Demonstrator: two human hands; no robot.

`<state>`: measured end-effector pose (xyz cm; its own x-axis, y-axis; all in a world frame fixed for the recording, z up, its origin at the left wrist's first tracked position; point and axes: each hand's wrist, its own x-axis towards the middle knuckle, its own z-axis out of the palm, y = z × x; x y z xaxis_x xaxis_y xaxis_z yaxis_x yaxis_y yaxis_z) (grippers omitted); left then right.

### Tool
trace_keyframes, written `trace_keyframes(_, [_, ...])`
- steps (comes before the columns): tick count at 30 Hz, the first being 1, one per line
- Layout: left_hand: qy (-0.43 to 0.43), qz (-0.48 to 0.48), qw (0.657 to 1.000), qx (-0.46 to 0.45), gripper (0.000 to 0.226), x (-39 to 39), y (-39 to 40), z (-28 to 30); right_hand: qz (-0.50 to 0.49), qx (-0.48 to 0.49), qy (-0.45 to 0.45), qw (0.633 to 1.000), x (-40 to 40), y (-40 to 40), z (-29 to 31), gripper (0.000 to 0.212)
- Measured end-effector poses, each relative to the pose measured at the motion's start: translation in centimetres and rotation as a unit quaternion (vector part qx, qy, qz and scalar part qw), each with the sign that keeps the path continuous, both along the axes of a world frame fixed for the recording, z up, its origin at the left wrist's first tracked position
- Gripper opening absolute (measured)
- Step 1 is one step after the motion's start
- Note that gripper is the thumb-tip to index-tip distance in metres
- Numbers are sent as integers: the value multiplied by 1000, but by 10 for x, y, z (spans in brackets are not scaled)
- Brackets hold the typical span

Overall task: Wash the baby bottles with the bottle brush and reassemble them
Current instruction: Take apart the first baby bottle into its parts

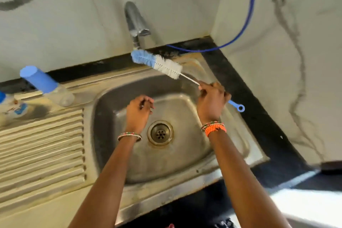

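Bottle brush [157, 63] hangs in the air over the far rim of the sink [185, 172], just under the spout of the tap [135, 22]. Its long axis runs on a slant from far left to near right: the bristle head points up and left toward the tap, and the blue loop at the handle end points down and right, past the sink's right edge. The head is a fat, fuzzy cylinder, blue at the tip and white behind, on a thin white twisted stem that turns into a blue plastic handle.

The right hand [211, 102] grips the brush, fingers curled round the stem where it meets the handle. The left hand [138, 111] hovers over the basin with fingers loosely bent; whether it holds anything between the fingertips I cannot tell. Both wrists wear beaded bracelets, the right one also an orange band.

The sink is dull stainless steel, a rounded square basin with a round drain [160, 132] in the middle and stains around it. A ribbed draining board [40, 146] lies to its left. On the steel ledge behind the board a baby bottle [46, 85] stands, clear-bodied with a blue cap, tilted in the wide-angle view.

The surface [259, 116] around the sink is dark and speckled. Pale, grey-veined marble tiles cover the walls, which meet in a corner at the right. A thin blue hose [248, 22] curves down that corner.
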<state>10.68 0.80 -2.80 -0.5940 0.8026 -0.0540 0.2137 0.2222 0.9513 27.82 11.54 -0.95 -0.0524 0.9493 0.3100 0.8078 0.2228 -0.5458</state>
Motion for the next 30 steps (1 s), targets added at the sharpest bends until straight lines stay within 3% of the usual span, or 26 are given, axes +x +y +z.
trace_keyframes(2, [18, -57, 998, 3, 29, 30, 7, -1, -52, -33, -10, 998, 33, -7, -1, 39])
trace_keyframes(5, [111, -89, 990, 3, 18, 64, 18, -2, -140, -54, -21, 989, 77, -11, -4, 35])
trace_keyframes(7, [128, -95, 987, -2, 34, 78, 23, -1, -182, -72, -36, 980, 100, -12, -6, 33])
trace_keyframes(11, [135, -148, 979, -35, 42, 94, 24, 6, -242, -112, -59, 962, 130, -9, -4, 35])
trace_keyframes(14, [141, -168, 975, -41, 45, 97, 24, 9, -210, -133, -77, 966, 136, -5, -8, 38])
trace_keyframes(19, [152, -134, 978, -52, 27, 90, 23, 9, -181, -129, -78, 972, 142, -8, -19, 36])
trace_keyframes(24, [155, -109, 982, -6, 23, 78, 22, 17, -175, -44, -61, 982, 119, -17, 4, 42])
trace_keyframes(27, [135, -71, 987, 39, 29, 67, 13, 24, -89, -13, -3, 996, 78, -32, 29, 41])
trace_keyframes(30, [131, 28, 989, 61, 41, 45, -11, 30, 49, -19, 54, 997, 23, -57, 39, 35])
